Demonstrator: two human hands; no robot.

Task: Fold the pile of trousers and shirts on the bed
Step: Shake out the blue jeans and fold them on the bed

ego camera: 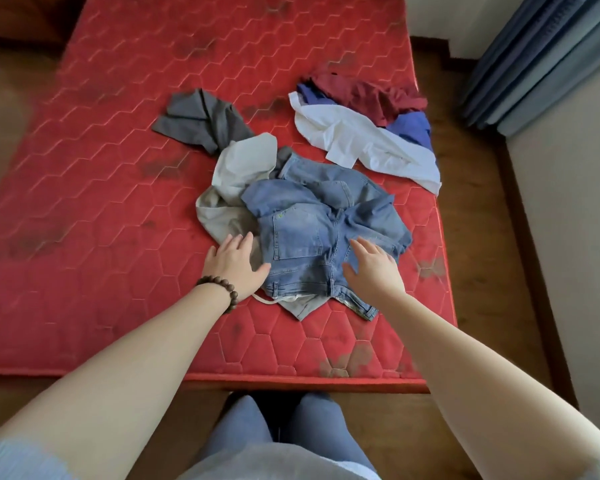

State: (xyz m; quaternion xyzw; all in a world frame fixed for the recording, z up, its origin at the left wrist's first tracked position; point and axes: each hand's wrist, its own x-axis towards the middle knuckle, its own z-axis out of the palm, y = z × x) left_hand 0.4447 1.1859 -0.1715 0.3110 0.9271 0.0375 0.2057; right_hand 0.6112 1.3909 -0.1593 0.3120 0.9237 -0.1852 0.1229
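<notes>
A bed (118,202) fills the middle of the view, with a person standing at its near edge. Near the centre lies a heap of jeans (319,230), overlapping a pale garment (236,181) to their left. Farther left and behind lies another garment (201,119). To the far right sits a separate heap of shirts (361,133). The left hand (234,268) rests at the jeans' left edge; the right hand (373,268) lies on the jeans.
</notes>
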